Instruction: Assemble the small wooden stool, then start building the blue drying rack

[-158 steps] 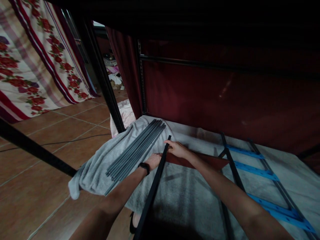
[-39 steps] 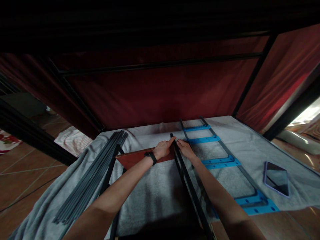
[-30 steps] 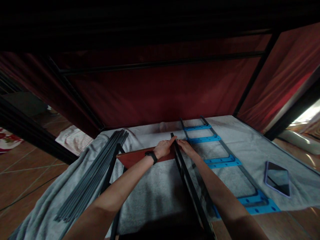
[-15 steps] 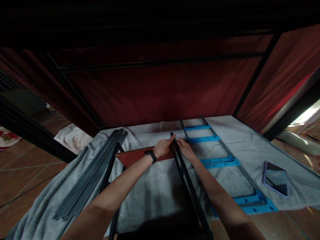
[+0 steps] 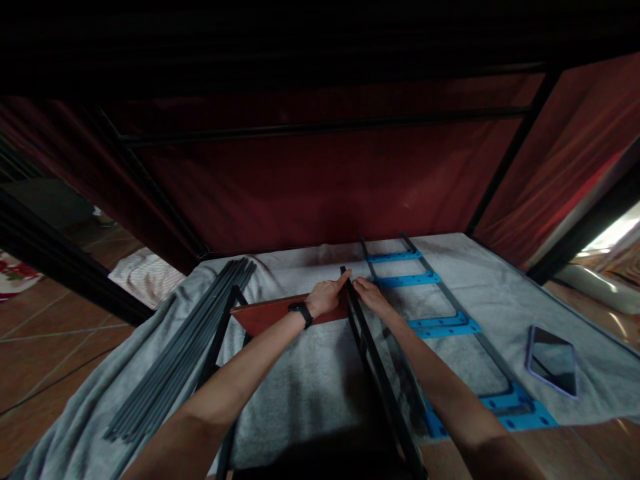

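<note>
A black metal frame [image 5: 373,360] stands in front of me, with a red-brown board [image 5: 263,316] spanning its far end. My left hand [image 5: 324,297], with a black band on the wrist, is closed around the joint of board and frame. Its thumb or one finger presses along the top of the right-hand upright; the other fingers are partly hidden. My right hand [image 5: 370,293] is against the outer side of that upright, fingers curled together. Whatever its fingertips hold is too small or hidden to make out.
A bundle of grey metal rods [image 5: 185,347] lies left on a grey blanket [image 5: 300,373]. Blue brackets [image 5: 445,325] with grey bars lie to the right, near a phone [image 5: 552,360]. Behind is a dark red panel [image 5: 330,180] with black bars.
My right hand has shifted slightly and its forearm has swung a little to the right, uncovering more of the near blue bracket. My left hand stays in place.
</note>
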A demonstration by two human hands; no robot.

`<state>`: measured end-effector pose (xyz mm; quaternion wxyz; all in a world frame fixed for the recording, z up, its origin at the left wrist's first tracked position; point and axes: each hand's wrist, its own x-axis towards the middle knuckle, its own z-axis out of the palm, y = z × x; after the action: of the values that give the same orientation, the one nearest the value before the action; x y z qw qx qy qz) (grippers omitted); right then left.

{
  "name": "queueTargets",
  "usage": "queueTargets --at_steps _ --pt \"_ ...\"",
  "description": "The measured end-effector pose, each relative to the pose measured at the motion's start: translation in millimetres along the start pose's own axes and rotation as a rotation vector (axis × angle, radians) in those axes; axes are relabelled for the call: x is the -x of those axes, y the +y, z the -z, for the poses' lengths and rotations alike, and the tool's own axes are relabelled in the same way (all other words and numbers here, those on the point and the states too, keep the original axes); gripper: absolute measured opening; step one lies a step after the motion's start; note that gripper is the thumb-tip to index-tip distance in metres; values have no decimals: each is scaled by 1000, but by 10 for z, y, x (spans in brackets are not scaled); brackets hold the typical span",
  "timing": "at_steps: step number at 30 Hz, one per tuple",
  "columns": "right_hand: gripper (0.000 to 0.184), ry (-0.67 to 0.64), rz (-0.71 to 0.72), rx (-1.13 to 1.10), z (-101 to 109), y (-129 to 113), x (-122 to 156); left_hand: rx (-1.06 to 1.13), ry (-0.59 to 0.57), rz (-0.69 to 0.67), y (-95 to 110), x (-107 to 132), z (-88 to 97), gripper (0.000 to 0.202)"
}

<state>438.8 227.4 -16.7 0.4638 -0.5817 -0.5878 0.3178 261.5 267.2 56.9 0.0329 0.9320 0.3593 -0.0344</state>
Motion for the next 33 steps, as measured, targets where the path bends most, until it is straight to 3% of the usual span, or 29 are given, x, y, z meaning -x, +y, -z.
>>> queueTargets --at_steps 7,10,14,23,28,33 --pt "31 44 186 163 -29 115 27 35 41 54 -9 -13 -75 83" --pt "35 64 82 57 -77 141 -35 63 41 64 -19 -19 -95 84" --pt "34 -23 -57 -101 -48 105 -97 88 32 51 -26 -16 -89 85" --pt "38 -171 -254 -155 27 -39 -196 87 13 48 -2 -8 -58 80" --pt "31 -129 -167 -89 64 -81 -131 78 7 54 -2 -3 -41 80" --pt "19 -2 76 105 27 7 27 64 14 50 -6 8 -42 82"
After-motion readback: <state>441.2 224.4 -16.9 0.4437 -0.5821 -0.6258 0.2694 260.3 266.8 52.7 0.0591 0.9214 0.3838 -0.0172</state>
